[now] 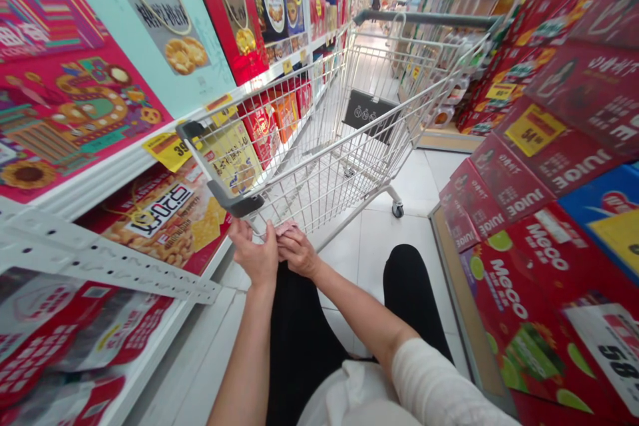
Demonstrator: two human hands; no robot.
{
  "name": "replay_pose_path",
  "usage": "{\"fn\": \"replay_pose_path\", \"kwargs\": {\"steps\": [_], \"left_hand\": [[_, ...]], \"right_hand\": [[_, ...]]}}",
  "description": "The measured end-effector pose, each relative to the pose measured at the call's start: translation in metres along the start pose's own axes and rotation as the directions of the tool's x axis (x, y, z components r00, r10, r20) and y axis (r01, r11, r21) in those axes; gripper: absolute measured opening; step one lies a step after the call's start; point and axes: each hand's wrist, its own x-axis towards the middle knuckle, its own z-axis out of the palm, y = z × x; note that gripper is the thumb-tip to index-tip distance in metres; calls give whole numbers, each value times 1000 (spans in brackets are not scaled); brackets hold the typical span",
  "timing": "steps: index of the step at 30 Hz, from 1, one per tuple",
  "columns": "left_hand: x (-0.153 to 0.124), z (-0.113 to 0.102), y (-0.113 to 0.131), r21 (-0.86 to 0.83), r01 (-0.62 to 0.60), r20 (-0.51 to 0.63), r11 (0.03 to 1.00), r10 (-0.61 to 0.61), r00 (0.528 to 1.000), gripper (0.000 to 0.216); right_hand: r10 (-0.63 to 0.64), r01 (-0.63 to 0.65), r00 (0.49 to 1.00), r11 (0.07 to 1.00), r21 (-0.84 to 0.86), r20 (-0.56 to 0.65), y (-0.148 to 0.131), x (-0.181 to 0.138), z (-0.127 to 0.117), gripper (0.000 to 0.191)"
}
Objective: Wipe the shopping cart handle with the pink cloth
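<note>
A metal wire shopping cart [429,18] stands in front of me, its front end with dark corner bumpers [234,201] nearest my body. My left hand [255,254] is closed on the cart's wire front just below the lower bumper. Beside it, my right hand [298,253] pinches a small crumpled pink cloth [286,227] against the cart's wire. Part of the cloth is hidden by the fingers. The two hands are close together, and the cart's basket shows only bare wire mesh and a black panel [370,114].
Shelves of boxed snacks [180,213] with yellow price tags line the left side, close to the cart. Stacked red drink cartons [524,279] rise on the right. Pale floor tiles [374,246] run between them. A caster [397,208] rests on the floor.
</note>
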Motion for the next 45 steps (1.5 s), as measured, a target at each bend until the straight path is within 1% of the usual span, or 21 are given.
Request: {"fn": "replay_pose_path", "kwargs": {"steps": [3,7,10,13,15,17,20,22,24,27,29,31,34,36,38,42,44,45], "left_hand": [[2,-1,0,-14,8,11,1000,-8,1000,71],[2,2,3,-29,20,-1,999,-20,1000,72],[1,3,3,-17,36,-9,999,-36,999,73],[2,3,0,-16,18,-3,1000,-18,1000,73],[2,3,-2,-21,2,5,1000,-2,1000,72],[2,4,-3,-20,3,2,1000,-3,1000,72],[0,6,-4,-24,11,-24,1000,-12,1000,73],[-1,8,-4,-37,10,-35,999,-11,999,74],[-1,8,-4,-48,7,-33,999,-8,999,76],[0,8,-4,-47,13,-18,999,-14,1000,76],[2,8,-5,-45,19,-14,999,-20,1000,75],[2,8,-6,-42,26,-13,999,-27,1000,74],[1,10,-7,-26,50,-5,998,-50,999,77],[0,10,-8,-14,63,10,998,-63,998,78],[0,9,-8,-10,68,15,998,-68,998,78],[2,8,-8,-16,59,-7,998,-60,998,78],[2,9,-6,-13,47,-20,999,-47,999,77],[2,10,-5,-10,40,-29,999,-40,999,77]], "right_hand": [[-2,1,1000,1000,23,30,-1,-7,-6,29],[-29,27,998,999,40,59,0,3,-7,26],[-73,65,989,996,65,130,6,9,-3,20],[-91,77,981,993,85,169,11,2,-8,20],[-84,73,988,994,81,129,11,-6,-16,25],[-60,56,997,996,64,56,11,-8,-24,29],[-5,6,1000,998,62,-8,11,1,-25,30],[19,-18,1000,998,66,-8,13,10,-20,27],[16,-16,1000,999,47,-8,16,12,-16,25],[7,-6,1000,999,38,-14,16,0,-18,29],[40,-38,999,998,54,-23,15,-11,-24,32],[76,-73,996,996,60,-53,15,-16,-30,33],[122,-119,988,992,41,-96,19,-6,-33,36],[159,-157,984,987,33,-82,25,3,-30,38],[180,-178,981,983,36,-68,31,6,-27,40],[165,-164,986,985,55,-30,35,-11,-30,41],[199,-197,980,978,72,-19,35,-19,-35,40],[219,-216,975,973,77,-38,36,-20,-37,39]]}}
